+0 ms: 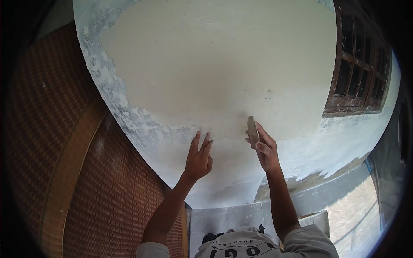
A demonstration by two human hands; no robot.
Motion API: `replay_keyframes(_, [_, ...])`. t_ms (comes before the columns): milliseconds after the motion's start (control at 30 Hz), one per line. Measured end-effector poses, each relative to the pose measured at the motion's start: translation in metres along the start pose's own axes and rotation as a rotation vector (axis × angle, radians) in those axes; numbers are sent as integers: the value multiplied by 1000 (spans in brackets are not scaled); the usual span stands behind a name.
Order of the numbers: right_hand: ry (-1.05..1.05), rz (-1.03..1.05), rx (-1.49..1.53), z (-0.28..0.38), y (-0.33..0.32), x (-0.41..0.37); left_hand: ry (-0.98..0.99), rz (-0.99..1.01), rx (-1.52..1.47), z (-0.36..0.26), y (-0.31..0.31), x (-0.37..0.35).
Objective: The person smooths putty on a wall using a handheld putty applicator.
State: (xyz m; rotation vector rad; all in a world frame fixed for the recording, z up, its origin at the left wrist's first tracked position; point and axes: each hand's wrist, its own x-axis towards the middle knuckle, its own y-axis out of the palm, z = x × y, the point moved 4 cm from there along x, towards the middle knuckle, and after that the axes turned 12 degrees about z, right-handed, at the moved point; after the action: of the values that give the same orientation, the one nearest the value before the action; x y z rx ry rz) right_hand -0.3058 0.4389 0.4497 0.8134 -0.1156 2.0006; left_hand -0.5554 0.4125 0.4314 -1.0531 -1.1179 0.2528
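A plastered wall (215, 64) fills the middle of the view, beige above and whiter, patchy along its left and lower parts. My left hand (199, 155) is raised at the wall with its fingers apart and nothing in it; whitish dust marks the fingertips. To its right, my right hand (263, 146) grips a small, flat, greyish-brown block (252, 129), held upright close to the wall surface. The thumb and fingers wrap around the lower part of the block. Whether the block touches the wall cannot be made out.
A woven brown panel (116, 189) stands along the left. At the upper right is a brown-framed window (359, 64) with dark panes. Below the wall lies a light tiled floor (352, 210), with a pale rectangular object (316, 220) near my right forearm.
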Motion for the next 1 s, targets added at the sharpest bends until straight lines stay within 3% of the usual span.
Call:
replay_keyframes(167, [-191,-108,-571,-9,35,26,277,55,166,70,-14,4])
replay_keyframes(433, [-224,-408,-1145,9,73,63,448,-51,241,141,-18,9])
replay_keyframes(567, [-269,-419,-1483,15,90,77,491,-169,280,142,-7,8])
replay_keyframes(1000, [-246,-555,-1545,-36,102,69,530,-182,248,139,-10,9])
